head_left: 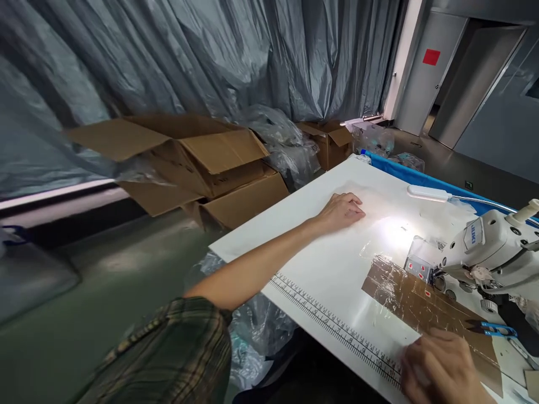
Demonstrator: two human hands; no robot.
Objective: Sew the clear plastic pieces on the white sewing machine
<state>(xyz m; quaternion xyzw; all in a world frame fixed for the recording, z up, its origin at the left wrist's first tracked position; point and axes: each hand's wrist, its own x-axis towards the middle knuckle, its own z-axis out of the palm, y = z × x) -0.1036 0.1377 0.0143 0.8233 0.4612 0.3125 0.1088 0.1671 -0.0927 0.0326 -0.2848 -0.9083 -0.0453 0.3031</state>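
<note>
My left hand (pixel 342 212) lies on the white sewing table (pixel 303 252), fingers stretched forward onto a pale, sheer piece of material (pixel 357 196) that barely stands out from the tabletop. Close to the front edge is my right hand (pixel 440 365), slightly blurred, its fingers curled downward; what they hold, if anything, is hidden. A white sewing machine (pixel 484 247) stands to the right, its lamp lighting the surface beside the needle area. Brown board under clear tape (pixel 404 289) covers the table between that machine and my right hand. Blue-handled thread snips (pixel 492 328) rest on the board.
A printed ruler (pixel 332 322) runs along the table's front edge. Open cardboard boxes (pixel 227 151) and clear plastic bags (pixel 290 146) stand on the floor beyond the left edge. Blue cloth (pixel 421 177) hangs at the far edge. A grey curtain (pixel 210 56) lines the wall.
</note>
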